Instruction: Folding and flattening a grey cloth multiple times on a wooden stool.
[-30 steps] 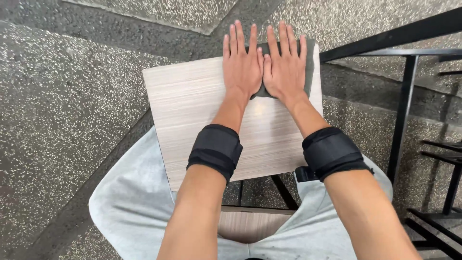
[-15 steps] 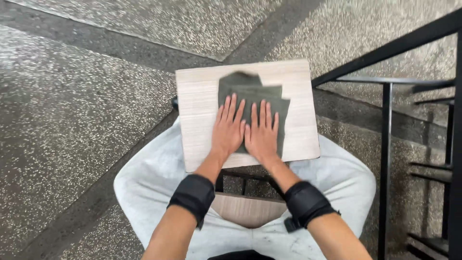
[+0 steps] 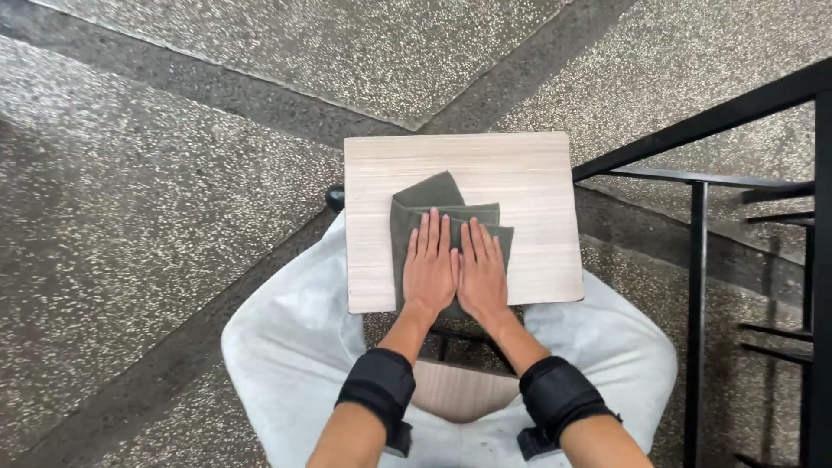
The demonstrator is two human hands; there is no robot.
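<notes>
2 black wrist bands nearest. Left hand and right hand lie flat, fingers straight, pressing side by side, grasping nothing. Under them, toward 12 o'clock: folded dark green cloth on small pale wooden table. Black railing at 3 o'clock.

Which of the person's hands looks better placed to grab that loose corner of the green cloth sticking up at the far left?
Probably the left hand: it lies flat on the dark green cloth just below that corner, while the right hand rests further right.
</notes>
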